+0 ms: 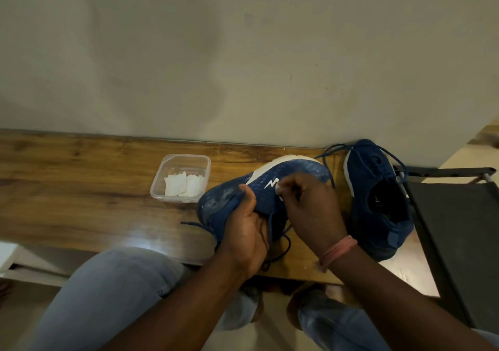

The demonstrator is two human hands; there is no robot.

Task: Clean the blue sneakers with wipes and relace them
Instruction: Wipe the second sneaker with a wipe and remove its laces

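You held the blue sneaker [259, 188] tilted on its side over the wooden tabletop [81, 188], your left hand [247, 232] cupped under it with the thumb clamped on the knit upper. Your right hand [307, 202] pinched a small white wipe [278, 188] against the side panel, just beside the white logo. To do this well, you needed short firm strokes along the mesh, working toward the smooth white sole, with the left hand bracing against the pressure. Its dark laces [278, 245] hung loose below. The second sneaker [378, 205] lay on the tabletop to the right, laces slack. A clear plastic tub [181, 178] of folded wipes sat near the left.
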